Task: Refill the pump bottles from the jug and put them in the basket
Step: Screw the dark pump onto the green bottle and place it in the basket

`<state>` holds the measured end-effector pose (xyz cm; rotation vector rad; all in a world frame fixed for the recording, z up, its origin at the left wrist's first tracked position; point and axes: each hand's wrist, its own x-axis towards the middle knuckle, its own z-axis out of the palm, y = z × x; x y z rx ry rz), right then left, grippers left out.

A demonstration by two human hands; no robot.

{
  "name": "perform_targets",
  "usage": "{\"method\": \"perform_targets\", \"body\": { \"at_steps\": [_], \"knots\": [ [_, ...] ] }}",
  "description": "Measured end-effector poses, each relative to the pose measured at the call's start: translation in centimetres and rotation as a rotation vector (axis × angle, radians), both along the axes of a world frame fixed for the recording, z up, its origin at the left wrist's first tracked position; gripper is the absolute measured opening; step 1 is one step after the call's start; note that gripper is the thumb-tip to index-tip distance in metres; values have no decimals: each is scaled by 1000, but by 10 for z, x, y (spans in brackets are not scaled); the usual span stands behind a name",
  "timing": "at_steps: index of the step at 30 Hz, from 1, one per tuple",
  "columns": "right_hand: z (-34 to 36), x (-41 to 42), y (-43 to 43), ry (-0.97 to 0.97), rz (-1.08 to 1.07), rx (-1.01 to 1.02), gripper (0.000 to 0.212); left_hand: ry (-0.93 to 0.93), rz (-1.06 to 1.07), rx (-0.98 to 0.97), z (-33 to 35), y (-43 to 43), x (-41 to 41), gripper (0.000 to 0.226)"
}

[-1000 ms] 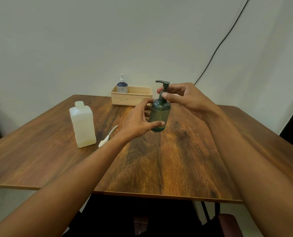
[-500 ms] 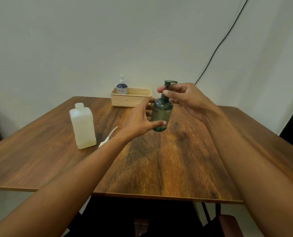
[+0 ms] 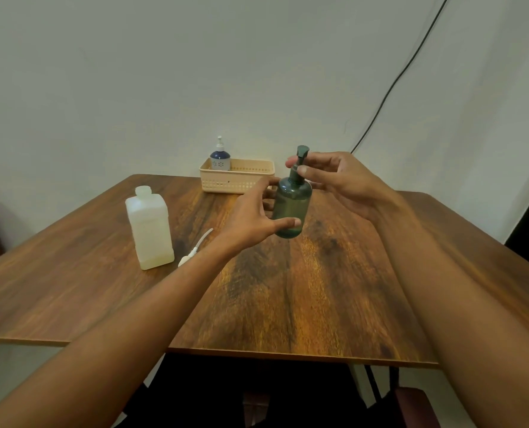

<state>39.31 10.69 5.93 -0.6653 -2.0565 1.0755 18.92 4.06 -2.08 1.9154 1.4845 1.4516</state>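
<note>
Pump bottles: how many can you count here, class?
2. The green bottle is held by the left hand and right hand above the table; the blue bottle stands in the basket, left end.

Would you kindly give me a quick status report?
Left hand grips green bottle. Right hand pinches its pump. Nothing between bottle and basket.

All you really get of the person is two bare arms, left forearm [image 3: 133, 319] and right forearm [image 3: 457, 288], uncovered right up to the frame edge. The left hand [image 3: 250, 217] and right hand [image 3: 346, 183] are bare as well, with short plain nails on the couple of fingertips [image 3: 297, 223] that face the camera. A dark patch [image 3: 257, 387] low down might be clothes, can't tell
</note>
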Motion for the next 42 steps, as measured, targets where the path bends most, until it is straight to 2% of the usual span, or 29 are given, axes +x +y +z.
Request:
{"method": "perform_targets", "body": {
  "at_steps": [4, 7, 11, 15, 18, 22, 28, 34, 42],
  "knots": [
    [-1, -6, 2, 22, -132, 96, 24, 15, 13, 20, -1, 1, 1, 84],
    [-4, -13, 2, -18, -238, 122, 33, 19, 0, 20, -2, 1, 3, 84],
    [-3, -6, 1, -61, -114, 32, 42, 4, -5, 1, -3, 2, 2, 84],
    [-1, 2, 1, -74, -15, 60, 30, 18, -7, 7, -3, 3, 2, 84],
    [-1, -3, 2, -61, -111, 154, 25, 20, -8, 20, -3, 4, 2, 85],
    [-11, -17, 1, 42, -291, 213, 37, 22, -10, 26, 0, 4, 3, 86],
    [-2, -5, -6, 33, -137, 102, 30, 9, -6, 14, 1, 7, 0, 84],
    [0, -10, -6, -6, -303, 270, 27, 4, -3, 12, 2, 8, 0, 84],
    [-8, -30, 0, 76, -421, 320, 31, 14, 31, 21, 6, 10, 0, 83]
  ]
}}
